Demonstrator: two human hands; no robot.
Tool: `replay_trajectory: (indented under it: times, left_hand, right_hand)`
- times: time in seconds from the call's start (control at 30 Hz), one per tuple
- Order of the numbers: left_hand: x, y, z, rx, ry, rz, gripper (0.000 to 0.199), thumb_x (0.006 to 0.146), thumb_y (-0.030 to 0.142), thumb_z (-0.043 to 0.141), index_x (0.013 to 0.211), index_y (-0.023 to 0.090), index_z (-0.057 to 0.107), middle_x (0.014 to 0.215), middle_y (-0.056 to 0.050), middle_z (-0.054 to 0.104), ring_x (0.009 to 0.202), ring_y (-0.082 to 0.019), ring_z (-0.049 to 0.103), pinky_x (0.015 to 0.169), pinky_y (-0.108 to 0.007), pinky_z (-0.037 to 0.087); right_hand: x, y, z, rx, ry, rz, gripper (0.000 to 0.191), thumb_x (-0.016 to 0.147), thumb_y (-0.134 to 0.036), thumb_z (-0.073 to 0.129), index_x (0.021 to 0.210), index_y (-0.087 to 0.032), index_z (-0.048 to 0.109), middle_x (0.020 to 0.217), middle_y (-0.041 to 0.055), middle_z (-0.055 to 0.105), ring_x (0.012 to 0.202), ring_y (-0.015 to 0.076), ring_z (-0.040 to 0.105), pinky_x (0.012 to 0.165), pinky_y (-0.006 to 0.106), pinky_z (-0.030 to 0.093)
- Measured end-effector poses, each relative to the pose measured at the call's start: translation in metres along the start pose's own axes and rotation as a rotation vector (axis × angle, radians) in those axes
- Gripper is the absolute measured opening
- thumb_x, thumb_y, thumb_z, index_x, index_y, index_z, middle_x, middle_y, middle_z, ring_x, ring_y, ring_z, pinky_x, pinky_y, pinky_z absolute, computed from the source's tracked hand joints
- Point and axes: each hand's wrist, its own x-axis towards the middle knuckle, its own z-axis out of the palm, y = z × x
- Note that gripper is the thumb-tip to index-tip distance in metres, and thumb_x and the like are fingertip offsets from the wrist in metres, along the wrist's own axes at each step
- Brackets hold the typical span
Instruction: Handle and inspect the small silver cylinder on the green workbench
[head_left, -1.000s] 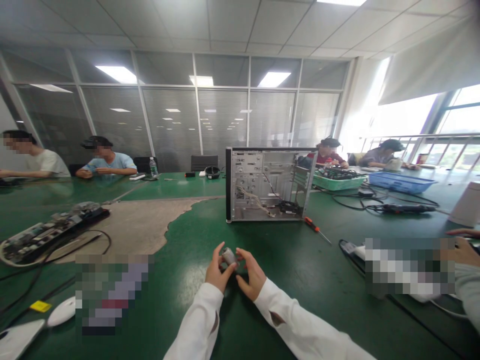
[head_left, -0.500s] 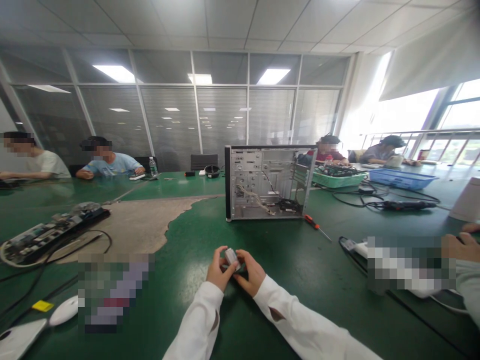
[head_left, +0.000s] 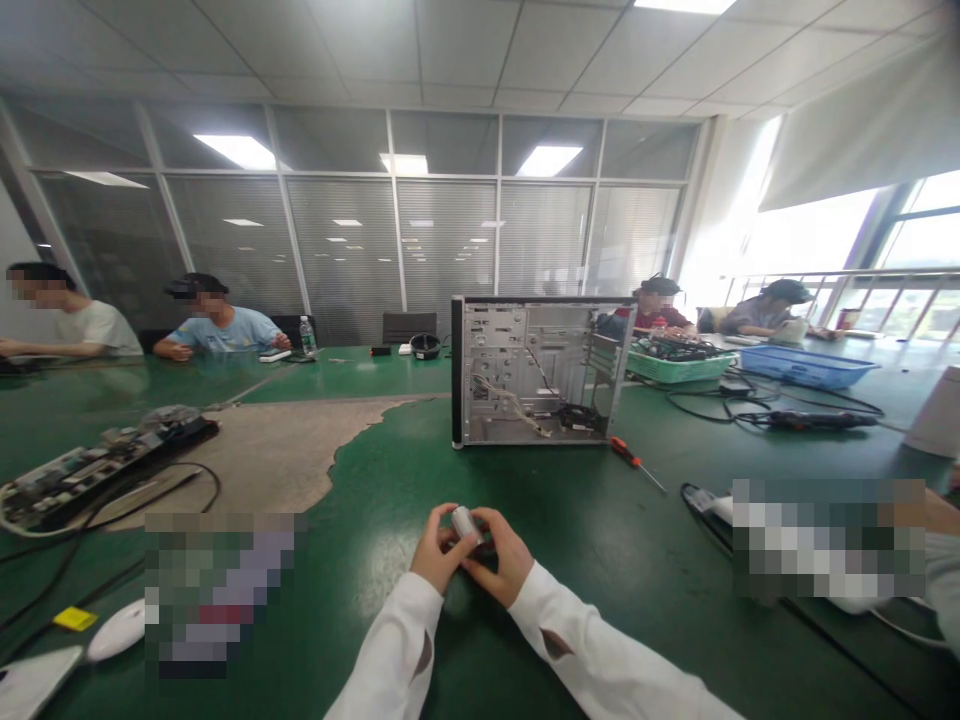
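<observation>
My left hand point(head_left: 433, 552) and my right hand point(head_left: 504, 556) meet low in the middle of the view, fingers curled around a small silver-grey piece point(head_left: 464, 522). It looks metallic and ridged or cylindrical, but its kind cannot be made out. The thumbs and fingertips of both hands cover its lower part. Beyond them stands an open computer case point(head_left: 540, 370), upright, with loose cables and a dark part inside at the bottom. A screwdriver point(head_left: 636, 463) with an orange and black handle lies by the case's front right corner.
Left: a circuit board assembly point(head_left: 112, 465), cables, a white mouse point(head_left: 120, 630) and a bare patch point(head_left: 277, 450) of worn tabletop. Right: a green basket point(head_left: 682, 368), a blue basket point(head_left: 806, 368), a black tool point(head_left: 821, 420) with cord, and a neighbour's sleeve point(head_left: 943, 570). Several people sit around the table.
The small piece has turned slightly between my fingers, and its long side shows more now. My hands have shifted slightly down in the view. The case and screwdriver remain in place.
</observation>
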Motion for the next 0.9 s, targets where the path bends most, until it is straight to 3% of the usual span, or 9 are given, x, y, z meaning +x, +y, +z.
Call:
replay_trajectory:
  times: [0.27, 0.47, 0.67, 0.77, 0.9]
  left_hand:
    - [0.001, 0.002, -0.003, -0.286, -0.078, -0.098, 0.064, 0.052, 0.041, 0.063, 0.103, 0.015, 0.035, 0.067, -0.003, 0.063, 0.064, -0.017, 0.059, 0.065, -0.03, 0.041]
    - [0.004, -0.002, -0.006, -0.327, -0.061, -0.143, 0.069, 0.05, 0.04, 0.065, 0.108, 0.012, 0.039, 0.069, -0.005, 0.064, 0.07, -0.018, 0.058, 0.065, -0.03, 0.038]
    - [0.006, -0.004, -0.002, -0.383, -0.123, -0.168, 0.077, 0.051, 0.04, 0.063, 0.116, 0.014, 0.032, 0.089, -0.011, 0.061, 0.083, -0.022, 0.054, 0.065, -0.03, 0.04]
    - [0.005, -0.001, -0.001, -0.308, -0.073, -0.069, 0.068, 0.051, 0.035, 0.064, 0.113, 0.019, 0.04, 0.109, -0.01, 0.051, 0.101, -0.024, 0.045, 0.077, -0.033, 0.038]
    - [0.0, 0.007, 0.001, -0.174, -0.075, 0.086, 0.061, 0.055, 0.027, 0.063, 0.111, 0.019, 0.042, 0.12, -0.008, 0.042, 0.111, -0.023, 0.034, 0.093, -0.035, 0.027]
  right_hand:
    - [0.002, 0.008, 0.003, 0.077, 0.083, 0.147, 0.035, 0.062, -0.025, 0.054, 0.095, -0.019, 0.043, 0.081, 0.0018, 0.054, 0.064, 0.0115, 0.052, 0.058, 0.024, 0.045]
    - [0.002, 0.027, 0.013, 0.263, 0.184, 0.296, 0.028, 0.065, -0.031, 0.053, 0.089, -0.02, 0.046, 0.078, 0.0018, 0.057, 0.068, 0.0139, 0.054, 0.055, 0.024, 0.045]
    - [0.008, 0.039, 0.016, 0.768, 0.306, 0.579, 0.034, 0.057, -0.042, 0.06, 0.078, -0.017, 0.047, 0.071, 0.0019, 0.057, 0.06, 0.0145, 0.056, 0.043, 0.022, 0.041]
    - [0.013, 0.039, 0.013, 1.063, 0.328, 0.766, 0.034, 0.053, -0.038, 0.065, 0.071, -0.017, 0.046, 0.065, 0.0004, 0.059, 0.055, 0.0133, 0.057, 0.041, 0.02, 0.039]
    - [0.016, 0.03, 0.006, 1.347, 0.237, 0.985, 0.032, 0.061, -0.038, 0.06, 0.079, -0.013, 0.05, 0.067, 0.0065, 0.063, 0.055, 0.0112, 0.057, 0.046, 0.019, 0.041]
